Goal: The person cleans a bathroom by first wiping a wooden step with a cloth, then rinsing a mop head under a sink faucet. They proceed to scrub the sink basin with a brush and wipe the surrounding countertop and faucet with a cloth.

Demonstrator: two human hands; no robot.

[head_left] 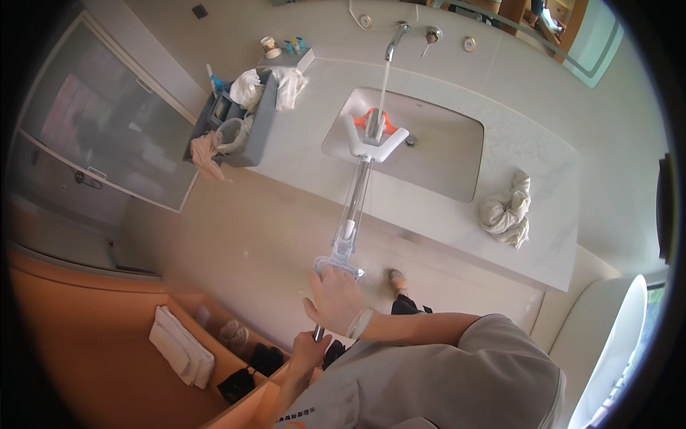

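A squeeze mop point(358, 193) reaches from my body over the counter's front edge into the white sink point(450, 155). Its white forked head and orange part point(394, 130) sit under water running from the wall-mounted tap point(396, 42). My right hand point(336, 300), in a thin pale glove, grips the mop's grey lever handle point(338, 261). Closer to my body, my left hand point(310, 351) is closed around the metal pole point(319, 333). No glove shows on the left hand.
A grey caddy point(262, 126) with cloths and bottles stands left on the countertop point(300, 161). A crumpled towel point(508, 210) lies to the right of the sink. Below left, an orange-brown open cabinet point(96, 343) holds a folded white towel point(181, 346) and slippers point(234, 335). A glass door point(107, 107) stands left.
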